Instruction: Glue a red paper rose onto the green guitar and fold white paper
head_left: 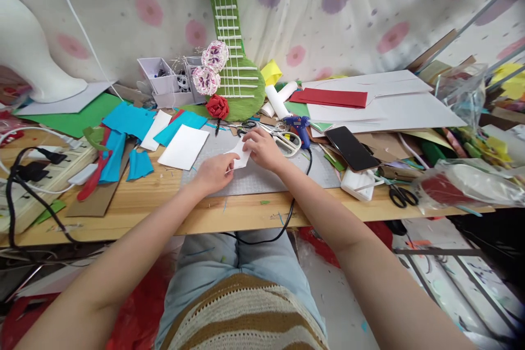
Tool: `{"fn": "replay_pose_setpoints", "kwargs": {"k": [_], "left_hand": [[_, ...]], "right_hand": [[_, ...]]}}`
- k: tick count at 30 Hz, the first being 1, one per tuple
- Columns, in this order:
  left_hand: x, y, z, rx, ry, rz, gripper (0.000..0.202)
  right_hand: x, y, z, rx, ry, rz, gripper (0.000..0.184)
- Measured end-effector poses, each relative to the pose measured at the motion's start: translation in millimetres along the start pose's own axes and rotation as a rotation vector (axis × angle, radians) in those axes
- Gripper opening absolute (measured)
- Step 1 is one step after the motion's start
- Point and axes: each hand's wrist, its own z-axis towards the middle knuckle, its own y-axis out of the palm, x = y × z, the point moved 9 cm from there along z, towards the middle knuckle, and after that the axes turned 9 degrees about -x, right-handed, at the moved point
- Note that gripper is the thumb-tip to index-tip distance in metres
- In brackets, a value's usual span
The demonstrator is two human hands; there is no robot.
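Between my two hands is a small white piece of paper [241,155], held above the grey cutting mat [262,185]. My left hand [216,173] pinches its left edge between thumb and fingers. On its upper right, my right hand [266,149] has curled fingers closed on the paper. Just behind the right hand lie white-handled scissors [290,143]. A blue glue gun [301,130] stands right of them, its black cord running off the table front. Left of my left hand rests a larger white sheet [184,147].
A green paper guitar [240,87] with flowers leans at the back. Blue crepe paper pieces [129,120] and a power strip [53,175] are on the left. A black phone [351,147], black-handled scissors [402,196] and white boards [394,104] lie to the right.
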Motion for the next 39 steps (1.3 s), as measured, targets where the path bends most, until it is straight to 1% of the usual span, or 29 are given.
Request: {"fn": "replay_pose_setpoints", "kwargs": {"k": [4,6,8,10,12,14,16,19,21,24,26,28,30,34,39], "left_hand": [[-6,0.8,8,0.062,-0.199,-0.16,0.031],[-10,2.0,10,0.081,-0.284,-0.183,0.027],[-12,4.6,11,0.081,-0.321,-0.192,0.03],[-12,7.7,12,0.07,-0.31,-0.231,0.034],[-14,7.9,12,0.079,-0.268,-0.321,0.035],[-20,1.9,11,0.123,-0.216,-0.423,0.032],[-30,-8.5,8,0.178,-0.175,-0.464,0.028],[-47,-18.5,2,0.178,-0.163,-0.398,0.022],[-52,-20.6,-4,0.157,-0.144,-0.326,0.02],[-49,-16.8,-14,0.122,-0.107,-0.198,0.019],[-45,-11.4,-19,0.104,-0.103,-0.129,0.02],[-42,-7.1,-21,0.101,-0.107,-0.089,0.023],[-40,-4.8,-22,0.108,-0.104,-0.072,0.025],[-41,-2.6,-21,0.104,-0.101,-0.075,0.026],[-40,-1.9,-20,0.097,-0.11,-0.096,0.028]], "right_hand": [[15,5,9,-0.022,0.003,-0.021,0.03],[14,10,7,-0.033,0.003,-0.033,0.033],[5,13,1,-0.035,-0.01,-0.042,0.04],[-7,15,-7,-0.057,-0.021,-0.027,0.042],[-16,17,-14,-0.101,-0.009,0.006,0.035],[-22,19,-19,-0.144,0.003,0.029,0.028],[-28,19,-22,-0.168,-0.012,0.03,0.027],[-42,18,-24,-0.171,-0.094,0.024,0.029],[-51,18,-25,-0.158,-0.154,0.043,0.024],[-59,20,-26,-0.137,-0.195,0.108,0.014],[-60,23,-26,-0.13,-0.195,0.168,0.011],[-58,26,-27,-0.115,-0.175,0.238,0.013],[-52,28,-27,-0.092,-0.126,0.305,0.015],[-38,35,-26,-0.073,0.025,0.399,0.011],[-26,42,-21,-0.1,0.191,0.445,0.012]]}}
